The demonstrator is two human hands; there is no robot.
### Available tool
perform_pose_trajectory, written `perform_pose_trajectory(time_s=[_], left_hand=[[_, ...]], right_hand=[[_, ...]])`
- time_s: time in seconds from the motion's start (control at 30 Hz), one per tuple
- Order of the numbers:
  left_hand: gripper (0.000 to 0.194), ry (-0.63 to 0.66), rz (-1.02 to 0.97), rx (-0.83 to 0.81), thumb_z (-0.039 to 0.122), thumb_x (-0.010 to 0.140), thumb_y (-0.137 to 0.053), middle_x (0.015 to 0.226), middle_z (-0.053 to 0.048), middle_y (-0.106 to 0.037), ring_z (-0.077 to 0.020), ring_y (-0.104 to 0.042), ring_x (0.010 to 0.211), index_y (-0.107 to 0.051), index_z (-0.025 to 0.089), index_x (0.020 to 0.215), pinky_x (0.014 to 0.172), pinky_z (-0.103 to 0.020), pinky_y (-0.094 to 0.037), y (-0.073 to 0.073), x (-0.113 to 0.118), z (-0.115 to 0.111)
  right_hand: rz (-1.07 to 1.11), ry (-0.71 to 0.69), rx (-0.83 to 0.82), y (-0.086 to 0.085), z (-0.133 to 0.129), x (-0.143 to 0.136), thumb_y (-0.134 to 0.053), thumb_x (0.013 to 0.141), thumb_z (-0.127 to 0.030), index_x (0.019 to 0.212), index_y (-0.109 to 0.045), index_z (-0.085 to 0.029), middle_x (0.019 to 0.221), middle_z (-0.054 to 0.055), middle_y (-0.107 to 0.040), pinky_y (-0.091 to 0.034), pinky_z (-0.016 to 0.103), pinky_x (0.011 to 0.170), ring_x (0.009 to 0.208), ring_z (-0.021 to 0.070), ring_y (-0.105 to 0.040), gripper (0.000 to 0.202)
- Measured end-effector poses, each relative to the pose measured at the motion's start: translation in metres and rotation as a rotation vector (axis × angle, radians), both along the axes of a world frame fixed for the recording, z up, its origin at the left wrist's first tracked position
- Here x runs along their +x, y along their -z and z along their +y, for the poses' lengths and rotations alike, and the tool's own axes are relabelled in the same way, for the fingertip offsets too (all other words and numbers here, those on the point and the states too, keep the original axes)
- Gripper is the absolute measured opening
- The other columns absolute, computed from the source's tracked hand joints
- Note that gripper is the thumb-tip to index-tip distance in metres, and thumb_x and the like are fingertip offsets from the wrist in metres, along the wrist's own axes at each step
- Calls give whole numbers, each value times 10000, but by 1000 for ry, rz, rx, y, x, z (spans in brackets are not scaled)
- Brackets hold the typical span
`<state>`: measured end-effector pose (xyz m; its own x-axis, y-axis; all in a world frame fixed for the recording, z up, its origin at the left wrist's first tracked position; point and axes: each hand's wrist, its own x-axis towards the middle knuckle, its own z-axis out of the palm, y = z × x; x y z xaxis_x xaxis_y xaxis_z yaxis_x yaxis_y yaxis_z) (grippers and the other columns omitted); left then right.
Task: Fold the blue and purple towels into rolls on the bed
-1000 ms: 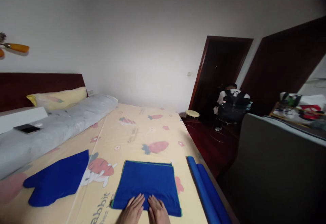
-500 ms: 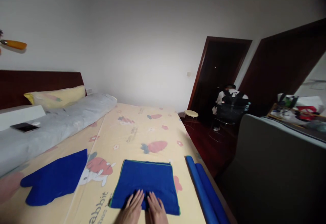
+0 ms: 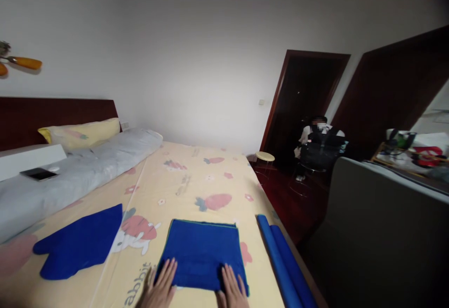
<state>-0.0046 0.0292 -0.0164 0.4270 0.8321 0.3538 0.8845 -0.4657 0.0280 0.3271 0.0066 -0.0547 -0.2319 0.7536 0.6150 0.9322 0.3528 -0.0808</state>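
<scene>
A square blue cloth (image 3: 203, 249) with green edging lies flat on the bed's patterned sheet (image 3: 189, 177). My left hand (image 3: 159, 287) rests at its near left corner, fingers stretched out over the fabric. On the near right part of the cloth lies my right hand (image 3: 232, 287), its fingers also extended. Neither hand grips anything. To the left, a dark blue mitt-shaped piece of cloth (image 3: 80, 245) is spread on the sheet. Two blue rolls, a lighter roll (image 3: 277, 259) and a darker roll (image 3: 293, 266), lie side by side along the bed's right edge.
A grey quilt (image 3: 105, 161) and a yellow pillow (image 3: 84, 134) lie by the headboard, with a dark flat device (image 3: 38, 173) on the quilt. Beyond the bed stand a round stool (image 3: 264, 156) and a seated person (image 3: 319, 142). A dark grey panel (image 3: 379, 224) rises at right.
My hands have moved apart, from the cloth's near middle out toward its left and right sides. The view has shifted slightly left.
</scene>
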Motion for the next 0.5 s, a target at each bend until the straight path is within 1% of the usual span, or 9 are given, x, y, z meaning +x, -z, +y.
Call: perform_pose_trajectory(time_s=[0.1, 0.13, 0.17, 0.2, 0.23, 0.33, 0.4, 0.47, 0.5], left_hand=[[633, 191, 4, 9, 305, 967, -337, 1533, 43, -399, -175, -452, 1367, -17, 360, 1510, 1083, -372, -414, -1, 53, -1], [641, 237, 2, 3, 308, 966, -346, 1523, 43, -415, -163, -473, 1349, -10, 357, 1510, 1064, -341, -431, 0, 63, -1], [642, 263, -2, -6, 308, 968, -348, 1515, 47, -426, -152, -489, 1335, -8, 359, 1510, 1051, -315, -439, 0, 67, -1], [635, 267, -7, -19, 307, 972, -346, 1511, 53, -430, -141, -497, 1327, -11, 367, 1508, 1042, -297, -441, 1, 63, -1], [623, 251, -11, -34, 309, 977, -341, 1511, 61, -429, -134, -499, 1323, -20, 380, 1506, 1037, -287, -441, 3, 54, -1], [583, 111, -13, -59, 339, 987, -327, 1515, 78, -421, -142, -497, 1327, -54, 424, 1495, 1042, -316, -438, 7, 2, -3], [578, -3, -14, -10, 361, 985, -327, 1510, 71, -432, -168, -495, 1331, -54, 429, 1490, 1048, -374, -436, 11, -30, -5], [591, -82, -22, 74, 357, 978, -332, 1509, 53, -436, -197, -481, 1345, -47, 414, 1492, 1062, -428, -422, 12, -42, -6], [599, -86, -24, 108, 347, 975, -336, 1510, 47, -437, -202, -478, 1348, -45, 404, 1496, 1066, -433, -421, 12, -39, -6]], right_hand=[[35, -139, 57, 5, 10, -53, -465, 944, -390, 1497, -305, -321, 1364, 21, -579, -541, 357, 933, 1178, 224, -620, 580], [40, -167, 63, 7, 12, -61, -462, 947, -393, 1494, -311, -325, 1347, 11, -594, -544, 338, 922, 1164, 212, -629, 572], [38, -178, 66, 9, 12, -61, -462, 950, -396, 1486, -328, -331, 1333, 0, -605, -547, 323, 911, 1150, 203, -637, 557], [28, -174, 67, 11, 12, -54, -463, 951, -394, 1476, -352, -336, 1322, -8, -613, -550, 313, 900, 1137, 198, -644, 539], [13, -158, 70, 13, 10, -40, -462, 954, -388, 1462, -379, -342, 1310, -15, -622, -553, 306, 887, 1122, 194, -652, 518], [-24, -59, 83, 17, -1, 21, -446, 959, -377, 1422, -448, -359, 1280, -15, -646, -565, 314, 840, 1079, 204, -674, 463], [-16, 19, 99, 17, -7, 55, -434, 961, -397, 1414, -461, -366, 1265, -1, -659, -570, 340, 814, 1061, 223, -682, 455], [1, 60, 147, 14, -8, 65, -425, 962, -404, 1435, -434, -350, 1258, 27, -666, -570, 357, 806, 1054, 241, -685, 476], [8, 55, 177, 11, -7, 60, -419, 965, -386, 1451, -409, -338, 1257, 39, -667, -568, 355, 812, 1060, 243, -682, 489]])
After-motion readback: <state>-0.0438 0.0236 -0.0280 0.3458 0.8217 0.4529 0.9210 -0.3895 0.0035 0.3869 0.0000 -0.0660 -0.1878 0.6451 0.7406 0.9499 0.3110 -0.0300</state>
